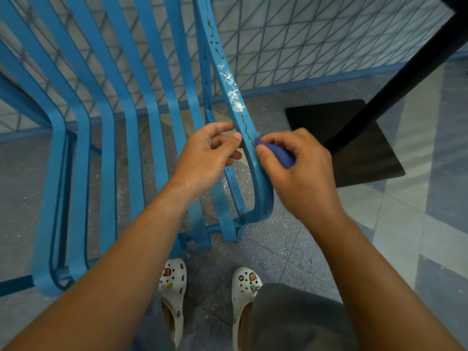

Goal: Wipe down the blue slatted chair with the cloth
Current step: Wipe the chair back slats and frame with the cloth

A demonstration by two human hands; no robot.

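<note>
Right hand point(301, 173) pinching bunched blue cloth point(278, 154) against stained outer slat point(238, 107) of blue slatted chair point(106, 117); left hand point(205, 160) gripping same slat, fingers curled.

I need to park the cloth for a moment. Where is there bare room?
Bare floor lies between the chair and the black table base. It is crowded at the outer slat, where the left hand and right hand with the cloth meet.

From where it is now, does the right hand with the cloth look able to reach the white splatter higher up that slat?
Probably yes: the right hand holds the cloth just below the white splatter; nothing blocks the slat between.
</note>
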